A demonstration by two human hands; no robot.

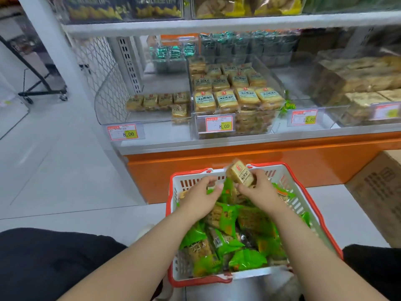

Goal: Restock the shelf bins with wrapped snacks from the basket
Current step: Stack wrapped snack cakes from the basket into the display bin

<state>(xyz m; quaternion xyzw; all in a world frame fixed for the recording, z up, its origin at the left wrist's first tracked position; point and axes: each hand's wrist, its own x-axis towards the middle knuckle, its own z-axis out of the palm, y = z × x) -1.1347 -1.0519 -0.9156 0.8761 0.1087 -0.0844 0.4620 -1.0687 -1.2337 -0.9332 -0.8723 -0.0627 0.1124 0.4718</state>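
My right hand (259,187) gripped a yellow snack pack (240,173) above the basket (308,192), long axis tilted toward lower right, while my left hand (200,195) reached curled among green packs; the sparse left bin (112,105) lay up-frame.

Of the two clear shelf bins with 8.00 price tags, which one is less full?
The left clear bin, beside the wire mesh: only a few yellow wrapped snacks lie inside. The middle bin is packed full.
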